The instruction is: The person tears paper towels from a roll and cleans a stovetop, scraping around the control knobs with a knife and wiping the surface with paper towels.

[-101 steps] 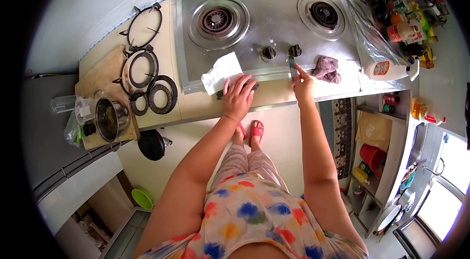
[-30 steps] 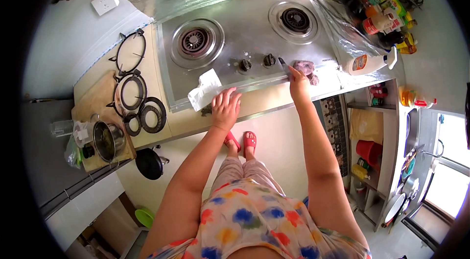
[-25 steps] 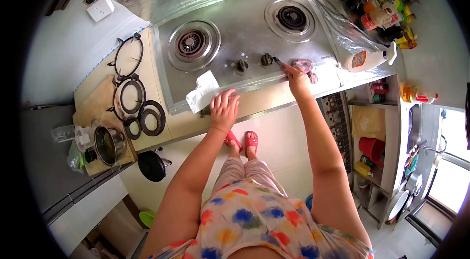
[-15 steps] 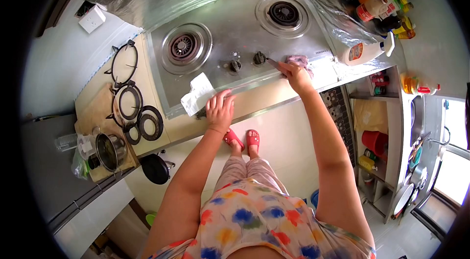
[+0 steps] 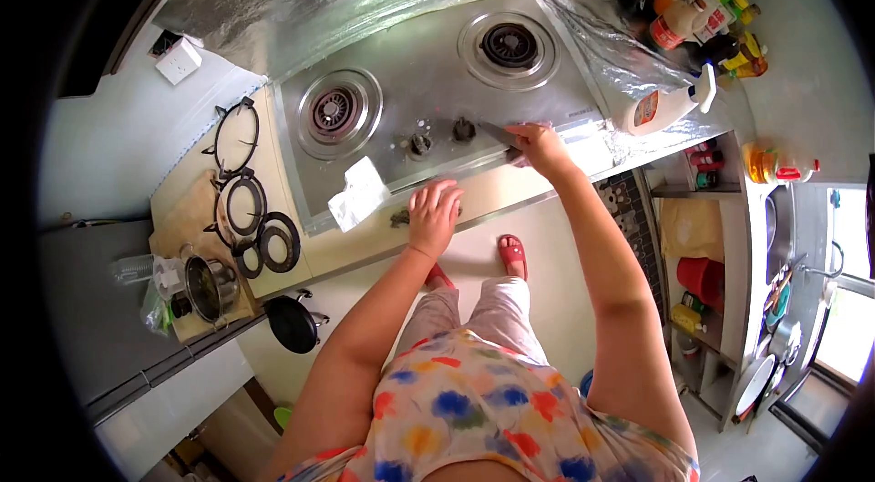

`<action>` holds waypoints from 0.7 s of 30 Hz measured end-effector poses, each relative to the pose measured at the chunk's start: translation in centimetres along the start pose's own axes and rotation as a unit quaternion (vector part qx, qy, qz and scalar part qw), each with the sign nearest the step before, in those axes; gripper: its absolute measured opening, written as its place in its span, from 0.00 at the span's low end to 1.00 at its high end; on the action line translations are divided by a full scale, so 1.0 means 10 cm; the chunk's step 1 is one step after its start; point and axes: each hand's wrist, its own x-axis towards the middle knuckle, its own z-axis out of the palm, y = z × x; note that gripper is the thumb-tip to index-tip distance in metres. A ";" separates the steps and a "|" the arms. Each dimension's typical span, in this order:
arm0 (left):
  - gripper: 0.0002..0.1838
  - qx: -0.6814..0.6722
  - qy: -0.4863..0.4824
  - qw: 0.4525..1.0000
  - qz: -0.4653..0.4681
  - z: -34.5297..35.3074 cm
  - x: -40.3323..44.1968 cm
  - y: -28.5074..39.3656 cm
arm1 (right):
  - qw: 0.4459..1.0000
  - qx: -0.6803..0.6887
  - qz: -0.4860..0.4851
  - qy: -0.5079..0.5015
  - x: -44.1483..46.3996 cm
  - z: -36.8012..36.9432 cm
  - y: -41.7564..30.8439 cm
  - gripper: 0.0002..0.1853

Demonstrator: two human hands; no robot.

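My right hand (image 5: 541,150) is closed around a knife (image 5: 499,133), whose grey blade points left toward the right-hand stove knob (image 5: 464,128). A small pinkish patch, perhaps a rag, shows just under that hand, mostly covered. My left hand (image 5: 434,214) rests palm down on the counter's front strip, fingers stretched out and holding nothing. Dark grimy bits (image 5: 400,218) lie beside its fingers. Farther left, a crumpled white tissue (image 5: 359,195) lies over the front edge of the steel stove (image 5: 401,99). The left stove knob (image 5: 420,145) has white specks around it.
Removed pan supports (image 5: 237,136) and black burner rings (image 5: 279,242) lie on the left counter near a steel pot (image 5: 211,287). A spray bottle (image 5: 663,108) stands right of the stove, with several condiment bottles (image 5: 679,22) behind. A black pan (image 5: 292,324) sits below the counter.
My left hand has shifted right along the counter edge, away from the tissue. My right hand has drawn slightly left, covering most of the pinkish patch. My feet have stepped apart.
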 end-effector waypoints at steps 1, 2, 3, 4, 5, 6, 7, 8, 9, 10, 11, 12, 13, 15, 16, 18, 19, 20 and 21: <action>0.10 0.005 -0.004 1.000 -0.002 0.06 0.04 0.08 | 0.999 -0.034 -0.022 0.001 0.06 -0.07 0.04 0.15; 0.10 0.013 -0.007 1.000 -0.006 0.11 0.10 0.15 | 0.997 -0.066 -0.046 0.001 0.13 -0.13 0.07 0.15; 0.11 0.021 -0.003 1.000 -0.010 0.18 0.14 0.20 | 0.993 -0.097 -0.070 0.000 0.20 -0.20 0.04 0.15; 0.11 0.030 0.014 0.999 -0.020 0.23 0.20 0.27 | 0.984 -0.152 -0.094 -0.005 0.29 -0.28 0.01 0.15; 0.11 0.040 0.027 0.998 -0.030 0.28 0.25 0.35 | 0.972 -0.204 -0.115 -0.009 0.36 -0.34 -0.01 0.15; 0.11 0.049 0.038 0.997 -0.038 0.32 0.29 0.40 | 0.958 -0.255 -0.134 -0.012 0.42 -0.37 -0.02 0.15; 0.11 0.066 0.042 0.995 -0.053 0.37 0.31 0.43 | 0.955 -0.232 -0.178 0.052 0.51 -0.28 0.07 0.16; 0.11 0.083 0.047 0.993 -0.068 0.43 0.32 0.44 | 0.954 -0.226 -0.189 0.053 0.59 -0.21 0.16 0.15; 0.11 0.099 0.052 0.990 -0.084 0.48 0.34 0.45 | 0.954 -0.220 -0.198 0.054 0.65 -0.17 0.20 0.15; 0.11 0.100 0.047 0.990 -0.087 0.51 0.33 0.45 | 0.953 -0.214 -0.207 0.053 0.70 -0.12 0.23 0.15; 0.11 0.102 0.043 0.990 -0.090 0.52 0.31 0.43 | 0.955 -0.211 -0.201 0.044 0.75 -0.06 0.24 0.13; 0.11 0.106 0.040 0.989 -0.094 0.51 0.33 0.43 | 0.956 -0.201 -0.210 0.046 0.79 -0.02 0.26 0.12; 0.11 0.109 0.040 0.989 -0.096 0.50 0.33 0.45 | 0.956 -0.191 -0.218 0.050 0.82 0.02 0.28 0.11; 0.11 0.110 0.041 0.988 -0.099 0.50 0.35 0.46 | 0.956 -0.176 -0.231 0.048 0.88 0.05 0.30 0.10; 0.11 0.109 0.042 0.988 -0.100 0.50 0.35 0.47 | 0.955 -0.172 -0.237 0.042 0.91 0.05 0.30 0.10; 0.11 0.107 0.047 0.988 -0.100 0.50 0.36 0.48 | 0.954 -0.165 -0.250 0.029 0.94 0.03 0.30 0.09; 0.11 0.106 0.049 0.988 -0.099 0.49 0.37 0.48 | 0.953 -0.163 -0.255 0.021 0.95 0.01 0.29 0.08; 0.11 0.107 0.050 0.988 -0.098 0.49 0.37 0.48 | 0.952 -0.162 -0.259 0.014 0.96 0.00 0.28 0.08; 0.11 0.107 0.051 0.988 -0.098 0.48 0.38 0.49 | 0.950 -0.161 -0.266 0.017 0.96 0.00 0.29 0.08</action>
